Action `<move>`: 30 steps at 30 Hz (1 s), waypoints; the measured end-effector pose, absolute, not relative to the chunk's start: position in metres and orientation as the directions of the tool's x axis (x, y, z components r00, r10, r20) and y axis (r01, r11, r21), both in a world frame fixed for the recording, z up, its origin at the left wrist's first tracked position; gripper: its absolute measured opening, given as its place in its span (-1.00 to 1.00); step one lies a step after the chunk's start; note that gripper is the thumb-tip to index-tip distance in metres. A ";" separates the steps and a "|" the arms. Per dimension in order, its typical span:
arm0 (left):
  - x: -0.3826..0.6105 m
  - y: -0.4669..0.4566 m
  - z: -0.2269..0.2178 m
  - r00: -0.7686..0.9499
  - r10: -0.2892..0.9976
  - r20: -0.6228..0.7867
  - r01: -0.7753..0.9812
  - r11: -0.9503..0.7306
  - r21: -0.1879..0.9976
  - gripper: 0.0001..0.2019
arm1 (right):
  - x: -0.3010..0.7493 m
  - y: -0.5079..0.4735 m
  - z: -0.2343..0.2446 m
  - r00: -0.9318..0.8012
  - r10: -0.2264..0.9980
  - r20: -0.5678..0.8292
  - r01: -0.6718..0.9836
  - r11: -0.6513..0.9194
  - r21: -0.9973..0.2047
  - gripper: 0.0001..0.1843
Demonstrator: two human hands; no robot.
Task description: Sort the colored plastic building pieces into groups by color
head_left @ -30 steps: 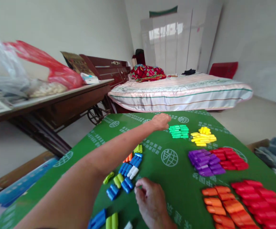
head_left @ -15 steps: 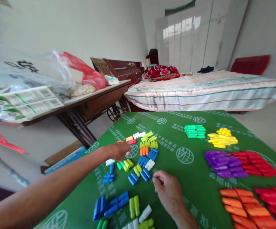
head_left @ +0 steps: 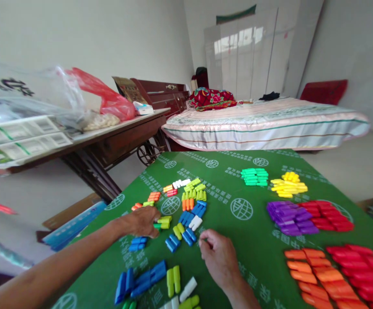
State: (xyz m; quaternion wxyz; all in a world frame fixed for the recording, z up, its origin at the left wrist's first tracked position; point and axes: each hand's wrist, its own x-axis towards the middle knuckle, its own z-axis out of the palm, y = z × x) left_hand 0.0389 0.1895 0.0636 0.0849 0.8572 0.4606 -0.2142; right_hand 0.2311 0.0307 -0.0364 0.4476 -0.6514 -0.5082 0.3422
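Note:
My left hand (head_left: pixel 143 221) reaches over the left group of small plastic caps, like marker caps. Its thumb and fingers are apart at the left end of the lime and green caps (head_left: pixel 165 222); what lies under the palm is hidden. Just below it are blue caps (head_left: pixel 137 243). My right hand (head_left: pixel 216 255) rests on the green cloth with its fingers curled in, and no cap shows in it. It is nearest to a blue pair (head_left: pixel 189 236) and white caps (head_left: pixel 195 222). Lime caps (head_left: pixel 178 232) lie between two blue pairs.
Sorted piles lie at right: green (head_left: pixel 254 177), yellow (head_left: pixel 289 185), purple (head_left: pixel 291 218), red (head_left: pixel 328 215) and orange caps (head_left: pixel 324 274). More blue caps (head_left: pixel 149 278) lie near the front edge. A cluttered side table (head_left: pixel 118 133) stands left, with a bed (head_left: pixel 263 124) behind.
My left hand has moved left and nearer to me, uncovering orange and lime caps at the far left. My right hand keeps its place by the blue pair. The view has turned slightly right.

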 end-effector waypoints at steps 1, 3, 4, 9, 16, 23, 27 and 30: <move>0.040 0.189 0.065 0.476 0.759 -0.444 0.830 -0.554 -0.058 -0.81 | 0.231 0.031 -0.036 0.254 0.967 0.014 0.359 -0.081 -0.930 -0.78; 0.042 0.188 0.067 0.489 0.745 -0.454 0.836 -0.549 -0.001 -0.78 | 0.231 0.030 -0.035 0.263 0.965 0.018 0.362 -0.081 -0.929 -0.78; 0.043 0.188 0.068 0.499 0.732 -0.464 0.840 -0.540 0.053 -0.76 | 0.231 0.030 -0.035 0.265 0.964 0.019 0.365 -0.081 -0.928 -0.79; 0.046 0.181 0.070 0.549 0.683 -0.482 0.834 -0.481 0.269 -0.70 | 0.232 0.029 -0.036 0.257 0.966 0.023 0.377 -0.078 -0.923 -0.79; 0.048 0.176 0.083 0.553 0.649 -0.522 0.833 -0.440 0.336 -0.64 | 0.232 0.029 -0.036 0.262 0.965 0.016 0.376 -0.087 -0.923 -0.79; 0.042 0.172 0.090 0.489 0.591 -0.641 0.867 -0.250 0.431 -0.64 | 0.231 0.031 -0.032 0.288 0.956 0.044 0.377 -0.071 -0.923 -0.80; 0.046 0.167 0.088 0.541 0.554 -0.633 0.839 -0.301 0.453 -0.65 | 0.231 0.032 -0.031 0.298 0.953 0.048 0.409 -0.083 -0.909 -0.81; 0.048 0.167 0.088 0.528 0.551 -0.647 0.849 -0.334 0.409 -0.67 | 0.231 0.033 -0.030 0.303 0.952 0.044 0.403 -0.086 -0.911 -0.81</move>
